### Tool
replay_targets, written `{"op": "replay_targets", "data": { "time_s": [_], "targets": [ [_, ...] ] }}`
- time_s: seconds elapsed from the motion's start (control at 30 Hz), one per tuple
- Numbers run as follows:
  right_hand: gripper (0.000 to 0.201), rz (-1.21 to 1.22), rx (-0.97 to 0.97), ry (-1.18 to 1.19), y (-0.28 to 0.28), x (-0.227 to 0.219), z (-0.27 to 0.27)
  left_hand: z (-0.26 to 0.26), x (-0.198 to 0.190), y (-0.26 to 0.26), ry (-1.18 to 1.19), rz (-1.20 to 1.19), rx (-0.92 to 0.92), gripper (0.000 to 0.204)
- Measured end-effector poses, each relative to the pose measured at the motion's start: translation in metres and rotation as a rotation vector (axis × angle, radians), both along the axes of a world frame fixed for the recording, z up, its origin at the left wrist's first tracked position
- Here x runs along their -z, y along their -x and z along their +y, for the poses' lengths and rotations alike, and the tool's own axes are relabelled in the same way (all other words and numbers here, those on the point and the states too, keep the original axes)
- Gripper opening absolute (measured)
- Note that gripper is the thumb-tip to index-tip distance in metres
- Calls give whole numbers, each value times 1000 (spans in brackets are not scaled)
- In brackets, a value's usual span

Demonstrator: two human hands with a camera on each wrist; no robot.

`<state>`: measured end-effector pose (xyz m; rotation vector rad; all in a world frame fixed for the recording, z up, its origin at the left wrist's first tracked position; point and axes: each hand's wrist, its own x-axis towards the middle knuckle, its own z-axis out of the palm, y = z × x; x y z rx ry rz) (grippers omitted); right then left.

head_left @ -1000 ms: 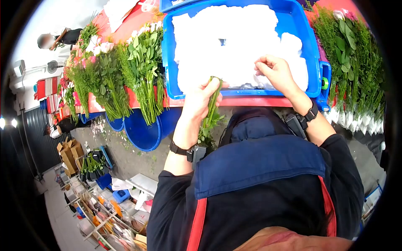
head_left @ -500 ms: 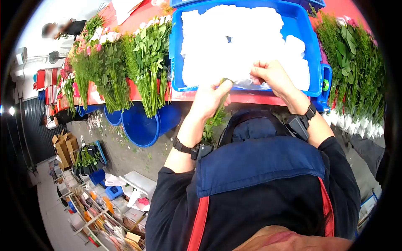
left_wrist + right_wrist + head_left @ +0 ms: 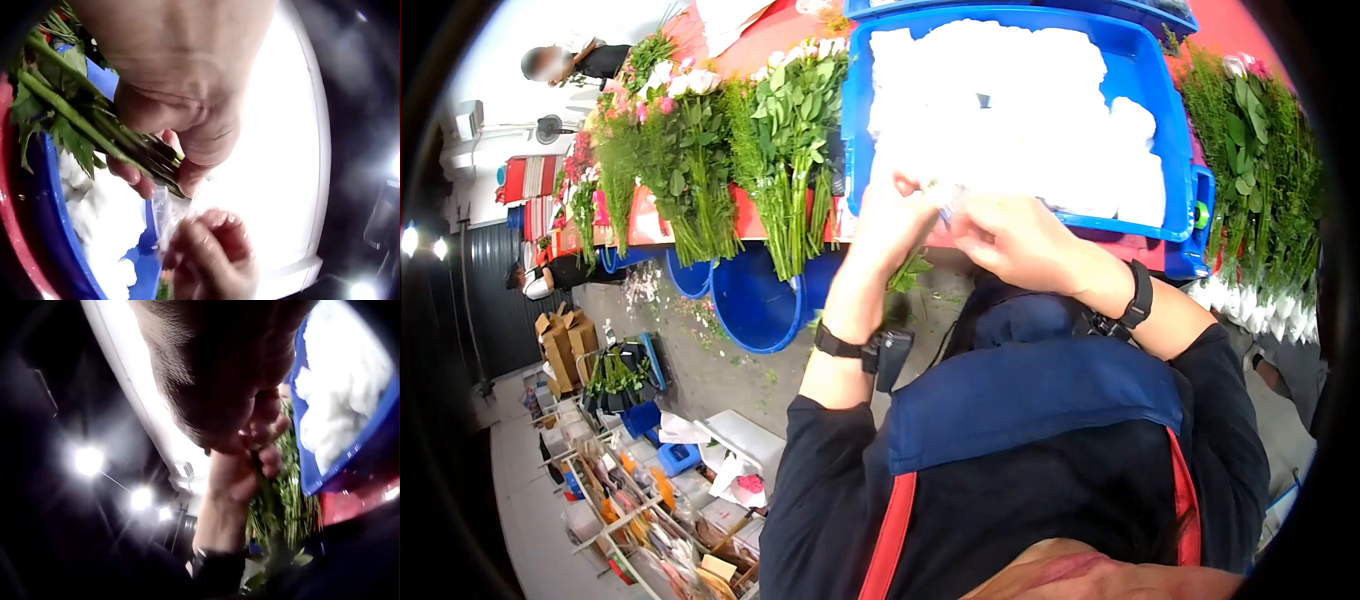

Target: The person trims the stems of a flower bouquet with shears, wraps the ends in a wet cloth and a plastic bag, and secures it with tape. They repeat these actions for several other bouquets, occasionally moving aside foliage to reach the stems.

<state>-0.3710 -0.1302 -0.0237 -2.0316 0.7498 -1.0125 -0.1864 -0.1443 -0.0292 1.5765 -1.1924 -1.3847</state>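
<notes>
My left hand [image 3: 890, 225] grips a small bunch of green leafy stems [image 3: 81, 115], its thumb and fingers close to their cut ends. Right at those ends, my right hand [image 3: 1025, 240] pinches a piece of thin clear plastic [image 3: 164, 215] with curled fingers. Both hands meet over the near edge of a blue tray [image 3: 1180, 150], which holds wads of white, fluffy material [image 3: 1000, 110]. In the right wrist view the right hand is dark and covers most of the plastic.
Bunches of flowers [image 3: 795, 120] lie on the red table [image 3: 745, 215] to the left, stems over the edge. More bunches [image 3: 1250, 180] lie on the right, with white-wrapped stem ends [image 3: 1260, 312]. Blue buckets [image 3: 755, 300] stand below. Another person [image 3: 595, 65] is at the far left.
My right hand has moved left from over the tray to the stem ends in my left hand, bringing the clear plastic with it. The left hand keeps its grip on the stems.
</notes>
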Motion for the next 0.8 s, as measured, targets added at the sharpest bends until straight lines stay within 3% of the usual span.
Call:
{"op": "replay_targets", "data": {
  "time_s": [0.1, 0.17, 0.2, 0.27, 0.3, 0.33, 0.43, 0.47, 0.57, 0.63, 0.7, 0.77, 0.8],
  "targets": [
    [23, -146, -40, -487, -18, 28, 10, -9, -12, -29, -39, 564, 26, 35],
    [30, -98, -38, -841, -29, 44, 13, -12, -8, -42, -99, 722, 36, 29],
    [42, 17, -120, -845, -36, 52, 13, -14, -6, -45, -135, 789, 49, 28],
    [43, -154, -249, -677, -67, 87, 27, -19, 7, -49, -158, 876, 110, 27],
    [43, -206, -311, -596, -78, 95, 31, -18, 11, -46, -163, 875, 116, 30],
    [40, -29, -356, -837, -80, 85, 27, -17, 14, -40, -139, 758, 65, 31],
    [39, -233, -165, -965, -93, 90, 30, -2, 21, -42, -73, 332, -8, 31],
    [40, -83, -138, -938, -88, 85, 24, 6, 21, -39, -29, 322, 18, 29],
    [40, -211, -116, -794, -101, 108, 27, 20, 19, -38, 43, 280, 68, 27],
    [39, 146, -184, -584, -87, 111, 20, 20, 24, -41, 73, 266, 35, 27],
    [37, 581, -324, -496, -46, 13, 5, 19, 16, -41, 40, 310, 37, 25],
    [41, 61, 4, -800, -25, -3, 4, 18, 18, -41, 43, 302, 30, 23],
    [50, -77, 217, -805, -20, 15, 1, 19, 18, -39, 25, 275, 57, 22]
  ]
}}
